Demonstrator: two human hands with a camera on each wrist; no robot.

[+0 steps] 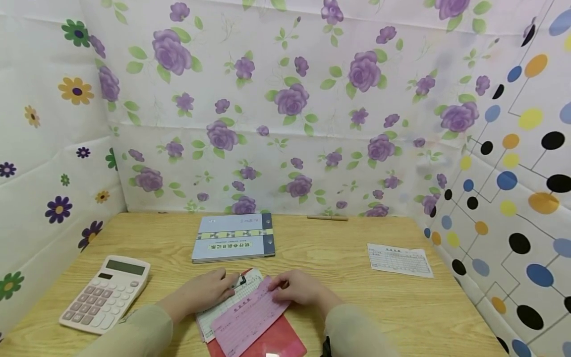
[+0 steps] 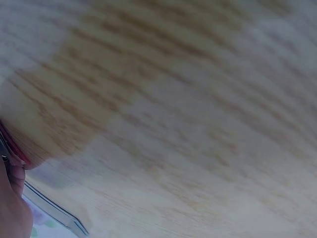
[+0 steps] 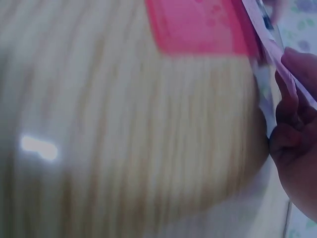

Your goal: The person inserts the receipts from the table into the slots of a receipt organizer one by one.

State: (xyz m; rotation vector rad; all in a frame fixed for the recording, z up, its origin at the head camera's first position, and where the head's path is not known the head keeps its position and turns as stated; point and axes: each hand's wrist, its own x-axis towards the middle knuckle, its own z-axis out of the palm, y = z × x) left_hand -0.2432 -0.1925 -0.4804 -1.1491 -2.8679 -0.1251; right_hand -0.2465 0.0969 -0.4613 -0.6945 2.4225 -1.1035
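My right hand (image 1: 303, 290) pinches the upper right corner of a pink printed slip (image 1: 250, 317) between thumb and fingers. In the right wrist view the slip (image 3: 277, 57) stands nearly edge-on between the fingers. Under it is a red clipboard (image 1: 281, 337) with white printed sheets (image 1: 206, 322) on it. My left hand (image 1: 207, 292) grips the clipboard's top end, with fingers at its metal clip (image 1: 242, 280). The left wrist view catches only part of the left hand (image 2: 17, 208), beside the board's red edge. The slip covers much of the board.
A blue account book (image 1: 232, 240) lies behind the hands. To the left is a white and pink calculator (image 1: 107, 295). A white form (image 1: 399, 260) lies at the right, and a thin brown pen (image 1: 327, 217) lies along the back edge. Patterned curtains (image 1: 290, 99) enclose the wooden table.
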